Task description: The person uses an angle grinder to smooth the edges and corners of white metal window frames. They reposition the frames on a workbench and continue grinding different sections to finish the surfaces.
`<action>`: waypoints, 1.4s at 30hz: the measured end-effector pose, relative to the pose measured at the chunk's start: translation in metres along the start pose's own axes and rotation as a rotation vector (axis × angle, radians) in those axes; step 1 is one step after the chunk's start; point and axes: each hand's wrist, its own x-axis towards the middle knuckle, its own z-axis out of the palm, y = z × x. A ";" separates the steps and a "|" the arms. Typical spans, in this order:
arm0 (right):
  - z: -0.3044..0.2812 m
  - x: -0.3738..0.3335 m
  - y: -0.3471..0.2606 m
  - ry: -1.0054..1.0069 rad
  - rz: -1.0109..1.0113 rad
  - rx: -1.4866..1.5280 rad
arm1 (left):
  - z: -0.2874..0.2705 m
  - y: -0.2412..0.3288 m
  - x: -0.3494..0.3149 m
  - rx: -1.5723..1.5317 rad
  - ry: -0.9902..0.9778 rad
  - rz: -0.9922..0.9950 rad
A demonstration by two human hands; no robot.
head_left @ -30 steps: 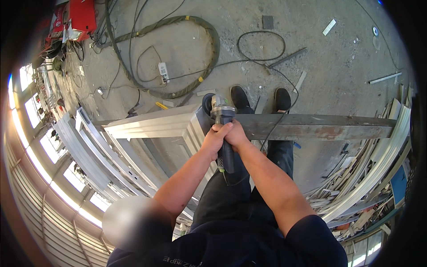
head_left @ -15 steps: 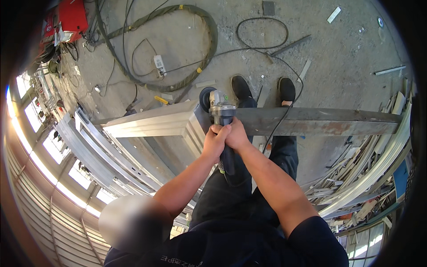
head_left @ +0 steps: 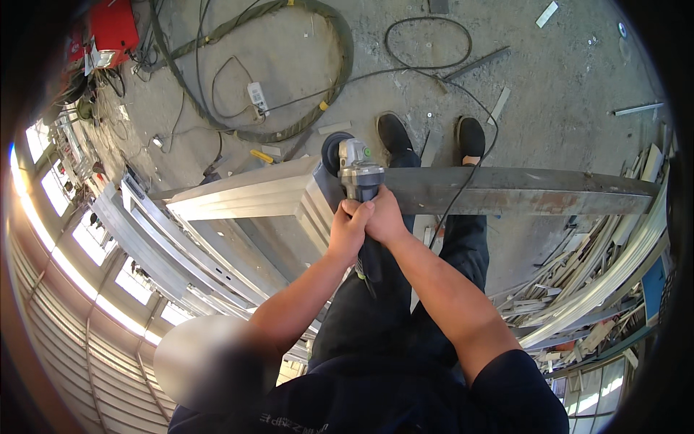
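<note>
Grip is closed: left hand (head_left: 350, 228) and right hand (head_left: 384, 215) both clasp the silver-and-black angle grinder (head_left: 361, 177), its dark round disc (head_left: 332, 150) at the corner of the pale ribbed metal frame (head_left: 249, 197); contact cannot be confirmed. Sound practice would hold a steady disc angle and route the thin black cord (head_left: 496, 129) clear.

No wording reads clearly. A line of pale lettering (head_left: 293, 424) stands across the chest of the dark navy fabric shirt (head_left: 405, 398), foreshortened and running off the lower edge. The white oblong plastic power strip (head_left: 256, 94) carries dark print on its face, too small to read. The silver-and-black metal angle grinder (head_left: 360, 168) bears a round green mark (head_left: 366, 152) on its head; any characters there are indistinct.
</note>
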 end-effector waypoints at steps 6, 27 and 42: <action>-0.001 -0.008 -0.013 0.001 -0.084 0.052 | -0.005 0.000 -0.003 0.082 -0.021 0.104; -0.004 -0.018 -0.016 -0.050 -0.054 0.037 | -0.009 -0.015 -0.015 0.024 0.001 0.143; 0.000 -0.019 -0.009 -0.034 -0.035 0.066 | -0.007 -0.011 -0.020 0.016 0.035 0.107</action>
